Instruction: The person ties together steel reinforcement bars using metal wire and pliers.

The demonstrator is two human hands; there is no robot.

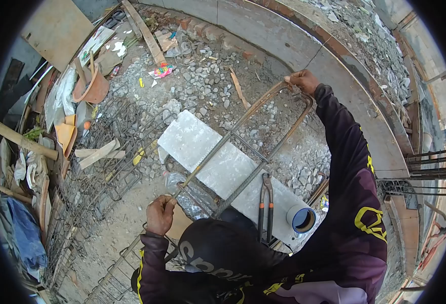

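A rusty rebar frame (233,133), two long bars joined by crosspieces, slants across the middle of the view. My right hand (304,82) is closed around its far bent end, at the upper right. My left hand (160,215) pinches near the closer part of the frame, beside a crosspiece; exactly what lies between the fingertips is hard to see. Under the frame is a pale concrete slab (190,141). Pincers with orange-and-black handles (266,205) rest on the slab, and a blue-rimmed roll or cup (302,219) is beside them.
More wire and rebar cages (106,147) lie on the ground to the left. Gravel (202,76) covers the soil ahead, bounded by a curved concrete edge (263,30). A broken orange bucket (95,86), wood scraps (100,153) and a blue cloth (25,233) are on the left.
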